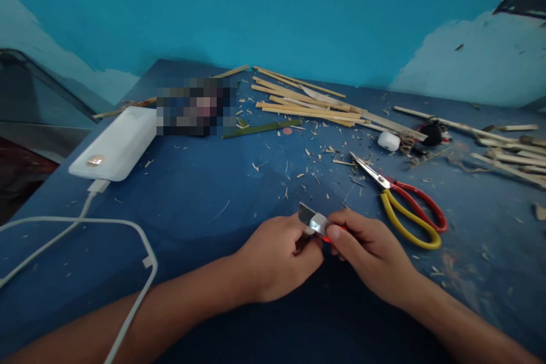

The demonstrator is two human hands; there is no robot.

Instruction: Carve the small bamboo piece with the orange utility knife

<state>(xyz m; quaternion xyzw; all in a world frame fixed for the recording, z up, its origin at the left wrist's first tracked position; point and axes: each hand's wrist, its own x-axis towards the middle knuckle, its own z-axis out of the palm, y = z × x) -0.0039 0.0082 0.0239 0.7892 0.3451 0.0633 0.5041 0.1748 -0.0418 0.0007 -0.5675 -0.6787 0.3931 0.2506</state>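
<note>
My right hand [371, 250] is closed around a box cutter [321, 224] with a red handle and a metal collar. Its short, wide blade points up and to the left, over the fingers of my left hand [281, 259]. That hand is curled shut just beside the blade, thumb against bent forefinger. A small sliver of something shows between them, mostly hidden by fingers and blade, so I cannot make out what it is. To the right of my right hand lie scissors [396, 199] with one red and one yellow handle loop.
Bamboo sticks [307, 111] lie at the back of the blue table [196, 182], with more sticks [520, 153] at the right. Shavings are scattered mid-table. A white power bank [117, 145] trails a white cable [145, 239] across my left forearm. A white earbud case [388, 141] sits behind the scissors.
</note>
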